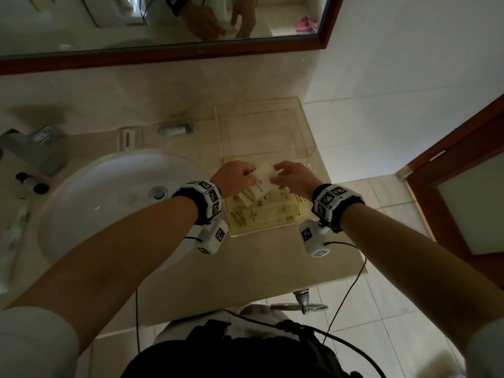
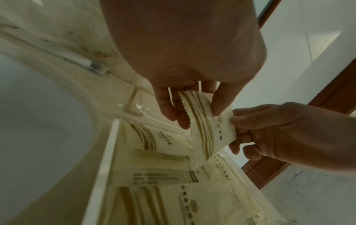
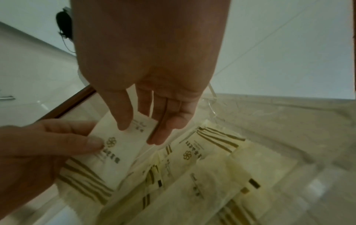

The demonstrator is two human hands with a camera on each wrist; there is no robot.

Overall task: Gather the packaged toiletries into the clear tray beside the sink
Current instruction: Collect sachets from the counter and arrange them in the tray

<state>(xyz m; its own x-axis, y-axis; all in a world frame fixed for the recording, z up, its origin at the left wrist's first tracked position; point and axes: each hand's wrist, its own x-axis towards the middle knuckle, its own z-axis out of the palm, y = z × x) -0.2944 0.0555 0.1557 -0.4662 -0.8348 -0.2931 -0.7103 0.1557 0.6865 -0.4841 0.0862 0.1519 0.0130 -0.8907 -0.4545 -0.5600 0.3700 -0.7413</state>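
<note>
Your two forearms fill the bottom of the head view, each strapped with a marker-covered wrist camera, and they meet over the clear tray at the right end of the counter, just beside the white sink. Your left hand and right hand both hold one white sachet above the tray's near half. From above you see only knuckles; the left wrist view shows the left thumb and fingers pinching the sachet's serrated, gold-striped end, with the right fingertips clamped on its other edge. The right wrist view shows the printed face with a flower logo, your right thumb pressing on top and the fingers straight underneath. Several more gold-striped packets lie overlapping on the tray floor by its near wall; the far half shows bare. Only the head view takes in the faucet at the counter's left rear and the wood-framed mirror reflecting both hands.
</note>
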